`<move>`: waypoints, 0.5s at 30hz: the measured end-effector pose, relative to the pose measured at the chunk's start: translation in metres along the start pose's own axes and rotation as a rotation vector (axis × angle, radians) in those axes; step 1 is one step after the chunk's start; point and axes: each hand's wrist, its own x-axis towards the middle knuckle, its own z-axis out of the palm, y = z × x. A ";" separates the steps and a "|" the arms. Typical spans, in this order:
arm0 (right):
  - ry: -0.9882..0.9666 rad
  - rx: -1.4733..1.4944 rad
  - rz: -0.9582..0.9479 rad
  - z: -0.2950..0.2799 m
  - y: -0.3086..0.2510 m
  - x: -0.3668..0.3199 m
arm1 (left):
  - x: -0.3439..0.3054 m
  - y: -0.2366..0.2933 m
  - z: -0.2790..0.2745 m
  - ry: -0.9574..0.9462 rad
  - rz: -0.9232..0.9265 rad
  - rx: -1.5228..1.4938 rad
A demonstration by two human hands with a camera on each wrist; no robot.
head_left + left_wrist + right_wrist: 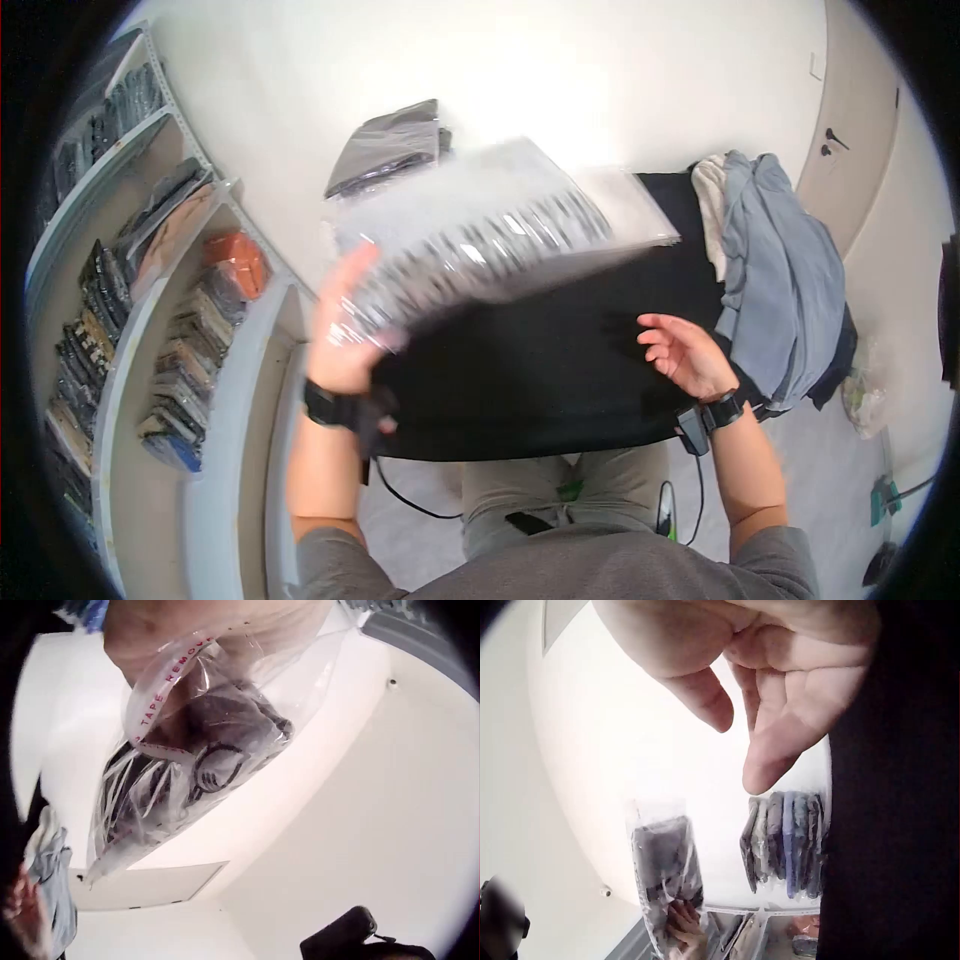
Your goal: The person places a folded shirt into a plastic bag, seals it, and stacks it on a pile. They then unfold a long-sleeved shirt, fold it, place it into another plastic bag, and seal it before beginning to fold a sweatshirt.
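My left hand (345, 350) grips one end of a clear plastic bag (480, 235) with a folded garment inside, raised over the left part of a black-topped table (560, 370). Red lettering, including "TAPE REMOVE", runs along the flap strip (154, 705) close to that hand in the left wrist view. Through the film a dark patterned garment (225, 712) shows there. Near the table's right front, my right hand (690, 358) hovers with loosely bent fingers and nothing in its grasp. The right wrist view shows its thumb and fingers apart.
Behind the raised bag lies a dark grey bagged garment (390, 150). Blue-grey clothes (780, 270) are heaped at the table's right end, next to a cream cloth (710, 205). Shelves (130, 370) of bagged garments line the left. A door (855, 130) stands back right.
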 end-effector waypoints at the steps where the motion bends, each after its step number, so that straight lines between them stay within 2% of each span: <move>1: -0.003 0.049 0.024 -0.009 0.001 -0.001 | 0.025 -0.021 -0.011 0.071 -0.281 -0.276; 2: -0.020 0.079 0.033 -0.017 0.004 -0.001 | 0.048 0.005 -0.005 0.135 -0.187 -0.375; 3: -0.023 0.102 0.039 -0.023 0.007 0.000 | 0.071 -0.012 -0.014 0.099 -0.007 -0.275; 4: -0.006 0.124 0.043 -0.031 0.013 0.001 | 0.125 -0.023 -0.026 0.397 -0.616 -1.001; 5: 0.009 0.150 0.049 -0.037 0.019 0.003 | 0.143 -0.078 -0.025 0.383 -0.139 -0.119; 6: 0.008 0.213 0.034 -0.043 0.023 0.005 | 0.172 -0.069 -0.025 0.370 -0.482 -1.053; 7: 0.005 0.277 0.019 -0.046 0.025 0.006 | 0.182 -0.098 -0.021 0.347 -0.177 -0.526; 8: -0.009 0.297 0.017 -0.048 0.026 0.007 | 0.188 -0.131 -0.014 0.350 -0.170 -0.527; 10: -0.046 0.320 0.007 -0.050 0.026 0.008 | 0.198 -0.195 0.001 0.364 -0.063 0.294; 11: -0.039 0.315 0.008 -0.049 0.025 0.009 | 0.204 -0.207 0.003 0.358 -0.005 0.706; 12: -0.042 0.343 0.008 -0.050 0.025 0.009 | 0.198 -0.200 0.017 0.301 -0.142 0.710; 13: -0.045 0.371 0.008 -0.051 0.026 0.009 | 0.206 -0.198 0.025 0.305 -0.134 0.716; 15: -0.030 0.390 0.005 -0.051 0.027 0.008 | 0.222 -0.201 0.042 0.640 -0.469 -0.095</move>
